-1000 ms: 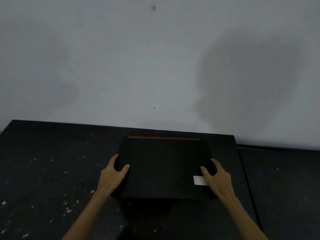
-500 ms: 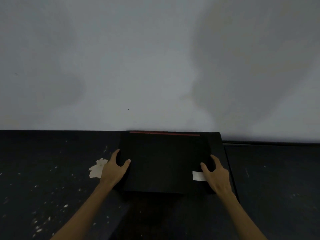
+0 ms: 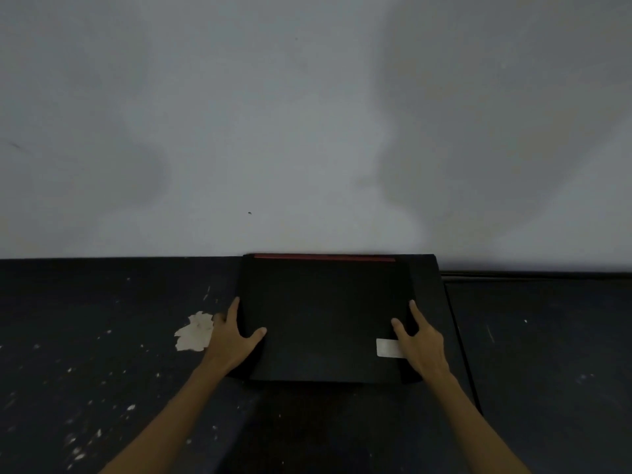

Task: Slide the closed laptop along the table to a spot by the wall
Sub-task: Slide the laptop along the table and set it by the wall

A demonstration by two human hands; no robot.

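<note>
The closed black laptop [image 3: 325, 316] lies flat on the dark table [image 3: 102, 336], its far edge with a red strip touching the base of the grey wall [image 3: 307, 131]. A white sticker [image 3: 386, 347] sits near its front right corner. My left hand [image 3: 232, 340] grips the laptop's left edge, thumb on the lid. My right hand [image 3: 420, 343] grips the right edge the same way, partly covering the sticker.
A pale patch of chipped paint [image 3: 195, 331] marks the table just left of my left hand, among several white specks. A second dark table [image 3: 547, 336] adjoins on the right, with a seam between them close to the laptop's right side.
The laptop has slid away from me with both hands on it, until its red-striped far edge meets the wall. The camera view has shifted left and closer.
</note>
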